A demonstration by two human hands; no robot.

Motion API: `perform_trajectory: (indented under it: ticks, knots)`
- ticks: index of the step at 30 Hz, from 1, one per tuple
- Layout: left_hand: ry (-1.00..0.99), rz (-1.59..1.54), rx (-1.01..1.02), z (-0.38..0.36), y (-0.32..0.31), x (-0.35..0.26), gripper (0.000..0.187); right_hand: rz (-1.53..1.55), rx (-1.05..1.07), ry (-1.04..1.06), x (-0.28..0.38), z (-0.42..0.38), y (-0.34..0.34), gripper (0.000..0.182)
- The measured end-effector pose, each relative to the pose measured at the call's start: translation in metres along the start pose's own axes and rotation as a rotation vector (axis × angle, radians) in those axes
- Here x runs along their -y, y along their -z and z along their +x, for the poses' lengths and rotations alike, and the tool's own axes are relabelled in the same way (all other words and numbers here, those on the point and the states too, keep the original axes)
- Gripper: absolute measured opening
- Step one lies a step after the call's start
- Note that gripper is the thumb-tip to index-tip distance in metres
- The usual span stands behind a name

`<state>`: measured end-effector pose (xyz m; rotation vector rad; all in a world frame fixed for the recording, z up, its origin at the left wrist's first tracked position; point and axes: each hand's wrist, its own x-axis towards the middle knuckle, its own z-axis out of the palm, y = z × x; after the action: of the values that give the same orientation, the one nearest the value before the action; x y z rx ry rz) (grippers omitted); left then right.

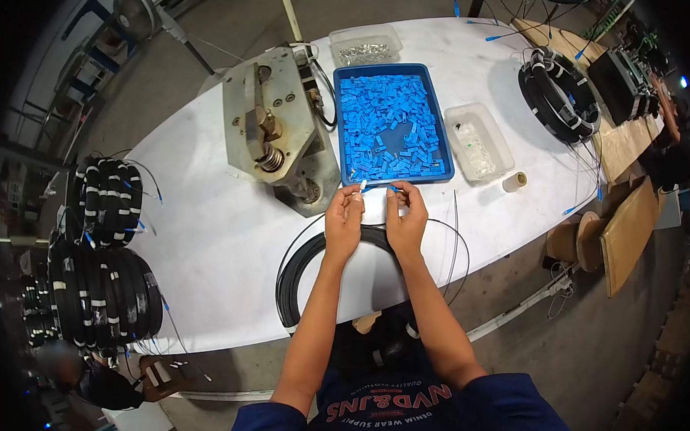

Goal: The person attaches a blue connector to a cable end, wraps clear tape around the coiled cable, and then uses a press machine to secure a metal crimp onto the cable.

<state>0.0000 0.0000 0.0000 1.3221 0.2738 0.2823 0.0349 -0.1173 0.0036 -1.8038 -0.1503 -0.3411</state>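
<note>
My left hand (pixel 344 222) is closed in a pinch on a small white-tipped connector (pixel 363 185), with a bit of blue beside it. Close by, my right hand (pixel 407 219) pinches a small blue connector piece (pixel 391 188), mostly covered by the fingers. Both hands meet at the near edge of a blue tray (pixel 447 161), which holds many loose blue connector housings (pixel 386 110). Below the hands lies a coil of black cable (pixel 288 291), partly hidden by my forearms. Whether the two small pieces touch is too small to tell.
A metal press (pixel 268 119) stands left of the tray. Clear plastic boxes (pixel 498 136) sit right and behind, near a small tape roll (pixel 515 182). Black cable coils (pixel 106 295) line the left edge; another coil (pixel 544 99) lies right. A person (pixel 106 384) is at lower left.
</note>
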Motion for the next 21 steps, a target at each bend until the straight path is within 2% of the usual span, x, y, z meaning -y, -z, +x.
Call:
perform_trajectory:
  ticks: [2,3,6,10,15,18,21]
  knots:
    - [-0.043,-0.083,0.017,0.008,-0.003,0.001,0.022,0.129,0.016,-0.072,-0.009,0.002,-0.003,0.018]
    - [-0.039,-0.085,0.014,-0.021,0.002,-0.013,0.022,0.125,0.019,-0.075,0.012,-0.023,0.008,0.018]
    - [-0.104,-0.088,0.033,-0.04,0.005,-0.017,0.022,0.272,0.091,-0.214,0.026,-0.037,0.02,0.019]
    - [-0.066,-0.122,-0.015,-0.096,0.019,-0.037,0.02,0.364,0.136,-0.247,0.023,-0.06,0.035,0.02]
    - [-0.024,-0.122,-0.123,-0.167,0.072,-0.039,0.02,0.366,0.263,-0.214,0.053,-0.097,0.052,0.021]
    - [-0.044,-0.138,-0.176,-0.19,0.076,-0.043,0.02,0.335,0.4,-0.094,0.089,-0.118,0.05,0.021]
    - [-0.096,-0.122,-0.178,-0.201,0.068,-0.052,0.021,0.419,0.482,-0.173,0.12,-0.135,0.046,0.026]
